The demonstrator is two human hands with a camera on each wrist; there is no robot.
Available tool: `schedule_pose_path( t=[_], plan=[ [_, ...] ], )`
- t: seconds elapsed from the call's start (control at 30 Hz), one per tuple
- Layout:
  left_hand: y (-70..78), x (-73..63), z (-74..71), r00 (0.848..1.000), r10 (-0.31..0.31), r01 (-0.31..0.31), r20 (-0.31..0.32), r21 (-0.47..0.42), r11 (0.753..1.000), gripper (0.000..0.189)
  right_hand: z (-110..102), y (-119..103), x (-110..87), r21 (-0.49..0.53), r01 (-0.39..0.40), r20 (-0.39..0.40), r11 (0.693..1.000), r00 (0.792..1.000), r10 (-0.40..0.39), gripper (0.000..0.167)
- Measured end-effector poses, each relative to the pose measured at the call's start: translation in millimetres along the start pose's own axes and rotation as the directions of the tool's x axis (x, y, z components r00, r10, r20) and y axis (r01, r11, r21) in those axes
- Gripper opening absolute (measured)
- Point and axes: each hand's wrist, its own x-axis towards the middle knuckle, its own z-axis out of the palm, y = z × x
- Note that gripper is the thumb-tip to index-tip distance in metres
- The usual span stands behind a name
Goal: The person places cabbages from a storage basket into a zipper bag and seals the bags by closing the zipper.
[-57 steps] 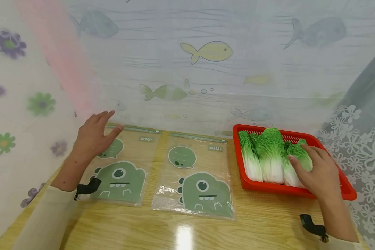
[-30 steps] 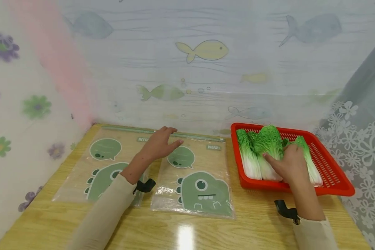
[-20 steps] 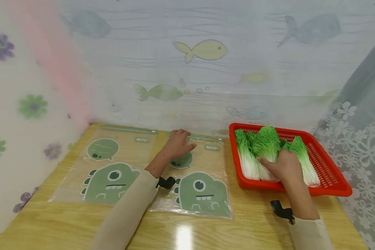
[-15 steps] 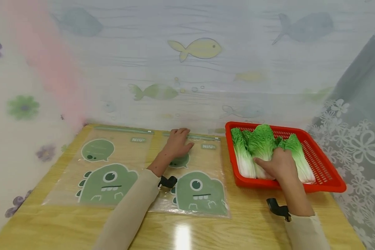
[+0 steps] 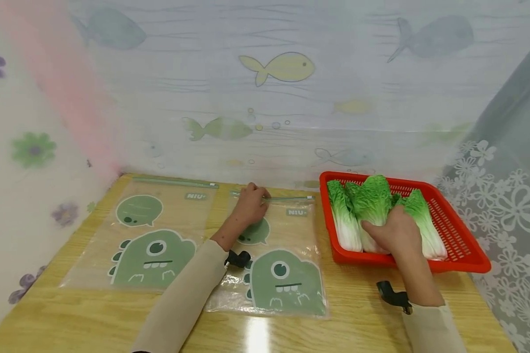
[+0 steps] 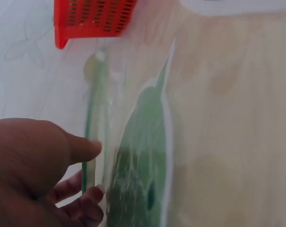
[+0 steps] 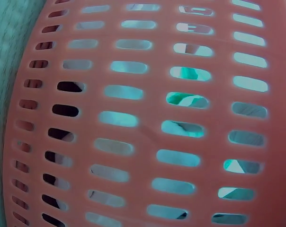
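Note:
My left hand (image 5: pixel 250 205) pinches the green zip edge of the right-hand clear zip bag (image 5: pixel 291 230), which lies flat with a green one-eyed monster print. The left wrist view shows the thumb and fingertips of that hand (image 6: pixel 43 161) at the green zip strip (image 6: pixel 91 118). At the right, my right hand (image 5: pixel 399 233) reaches into the red basket (image 5: pixel 470 247) and grips a Chinese cabbage, mostly hidden under it; its fingertips are out of sight. Other Chinese cabbages (image 5: pixel 371 201) lie on both sides of it. The right wrist view holds only the slotted red basket wall (image 7: pixel 147 127).
A second zip bag (image 5: pixel 154 211) with the same print lies flat at the left. The wooden table (image 5: pixel 92 318) ends at a curtain with printed fish (image 5: pixel 287 67) behind, and a flowered curtain (image 5: pixel 34 149) hangs on the left.
My left hand has moved right, from over the left bag to the top of the right bag, and has pinched its zip edge. My right hand has moved left and down onto the cabbages.

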Motion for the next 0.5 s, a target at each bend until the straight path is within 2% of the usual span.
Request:
schedule_pose_path(
  t=[0.17, 0.33, 0.43, 0.5],
  plan=[
    [14.4, -15.3, -8.2, 0.999, 0.012, -0.012, -0.047, 0.001, 1.0, 0.014, 1, 3, -1.1, 0.061, -0.012, -0.058, 0.998, 0.998, 0.016, 0.078],
    [28.5, -33.7, -25.0, 0.995, 0.083, -0.08, -0.05, 0.046, 0.996, 0.012, -1, 5, -1.5, 0.159, -0.036, -0.114, 0.987, 0.992, 0.055, 0.079],
    [34.3, -46.2, -36.3, 0.991, 0.116, -0.115, -0.074, 0.017, 0.993, 0.013, -3, 5, -2.7, 0.244, -0.045, -0.138, 0.969, 0.987, 0.081, 0.083],
    [37.0, -55.6, -44.1, 0.986, 0.126, -0.131, -0.108, -0.047, 0.99, 0.015, -5, 5, -4.2, 0.306, -0.045, -0.163, 0.951, 0.982, 0.099, 0.083]
  ],
)
